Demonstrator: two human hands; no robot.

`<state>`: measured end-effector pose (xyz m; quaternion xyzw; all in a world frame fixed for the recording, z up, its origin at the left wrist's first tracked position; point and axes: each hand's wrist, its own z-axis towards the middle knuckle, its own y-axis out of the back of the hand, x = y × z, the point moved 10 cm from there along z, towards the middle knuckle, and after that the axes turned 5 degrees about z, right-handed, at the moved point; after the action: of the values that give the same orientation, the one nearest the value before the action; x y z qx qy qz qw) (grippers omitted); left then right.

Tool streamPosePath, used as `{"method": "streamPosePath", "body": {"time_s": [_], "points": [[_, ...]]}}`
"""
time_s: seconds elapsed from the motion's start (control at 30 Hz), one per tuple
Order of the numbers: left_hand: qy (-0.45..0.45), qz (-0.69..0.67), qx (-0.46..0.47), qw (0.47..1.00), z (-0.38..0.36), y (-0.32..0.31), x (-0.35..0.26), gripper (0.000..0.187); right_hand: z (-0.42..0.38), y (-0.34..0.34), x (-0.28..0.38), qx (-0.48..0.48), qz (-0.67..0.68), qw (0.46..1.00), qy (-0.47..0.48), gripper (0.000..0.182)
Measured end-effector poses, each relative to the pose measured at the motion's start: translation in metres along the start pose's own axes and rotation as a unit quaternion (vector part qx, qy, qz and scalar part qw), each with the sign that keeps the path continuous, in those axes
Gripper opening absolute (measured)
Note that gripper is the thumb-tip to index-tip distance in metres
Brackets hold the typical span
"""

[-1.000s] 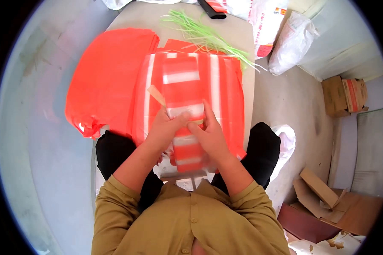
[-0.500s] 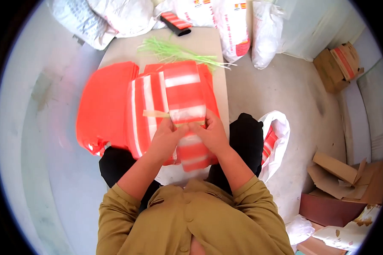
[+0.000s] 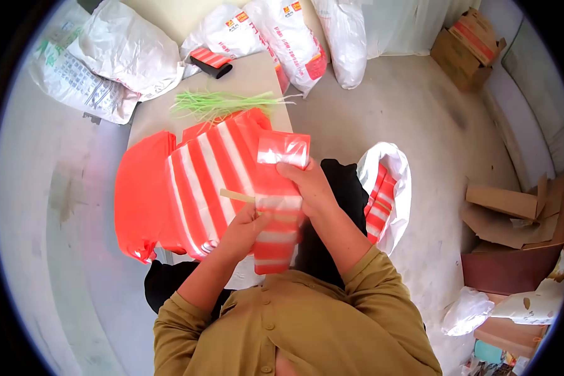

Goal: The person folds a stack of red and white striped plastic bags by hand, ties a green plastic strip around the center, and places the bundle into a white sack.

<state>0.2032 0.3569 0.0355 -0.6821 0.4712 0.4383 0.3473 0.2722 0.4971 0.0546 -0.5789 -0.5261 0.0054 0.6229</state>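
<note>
A flat folded bundle of red-and-white striped plastic bags (image 3: pixel 276 254) hangs upright between my hands, over my lap. My right hand (image 3: pixel 311 186) is closed on its right edge, thumb across the front. At the left edge, my left hand (image 3: pixel 241 232) is closed, its fingertips pinching the bundle. A narrow tan strip (image 3: pixel 235 195) sticks out leftward just above these fingertips; it seems to run round the bundle, but the fingers partly hide it. Beyond lie a stack of striped bags (image 3: pixel 203 166) and a plain red stack (image 3: pixel 141 194).
Pale green strips (image 3: pixel 222 103) lie on the table (image 3: pixel 163 113), with a black-and-striped roll (image 3: pixel 211 61) behind. Stuffed white sacks (image 3: pixel 288 47) stand at the back. On the floor at right are a white sack (image 3: pixel 400 200) holding striped bundles and an open cardboard box (image 3: pixel 511 219).
The bundle has moved off the stack towards me. My right hand has shifted up along its right edge, away from my left hand. The camera view has turned right.
</note>
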Motion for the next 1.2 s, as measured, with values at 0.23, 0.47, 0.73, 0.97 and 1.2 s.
{"method": "streamPosePath", "body": {"time_s": [0.23, 0.47, 0.73, 0.97, 1.2], "points": [[0.016, -0.076, -0.028, 0.997, 0.01, -0.002, 0.023, 0.037, 0.008, 0.023, -0.002, -0.008, 0.028, 1.0, -0.008, 0.035], [0.05, -0.089, 0.014, 0.995, 0.013, -0.019, 0.043, 0.032, 0.016, 0.03, 0.031, 0.023, -0.015, 0.999, 0.027, 0.034], [-0.029, -0.006, -0.034, 0.999, 0.018, -0.016, 0.023, 0.03, 0.009, 0.045, 0.046, 0.074, 0.04, 0.992, 0.094, 0.087], [-0.072, -0.024, -0.099, 0.992, 0.027, -0.021, -0.044, 0.037, -0.039, 0.026, 0.017, 0.191, -0.255, 0.945, 0.078, 0.11], [-0.192, 0.294, 0.002, 0.936, 0.06, -0.024, -0.058, 0.073, -0.041, 0.158, 0.075, 0.098, -0.128, 0.965, 0.209, 0.107]]}}
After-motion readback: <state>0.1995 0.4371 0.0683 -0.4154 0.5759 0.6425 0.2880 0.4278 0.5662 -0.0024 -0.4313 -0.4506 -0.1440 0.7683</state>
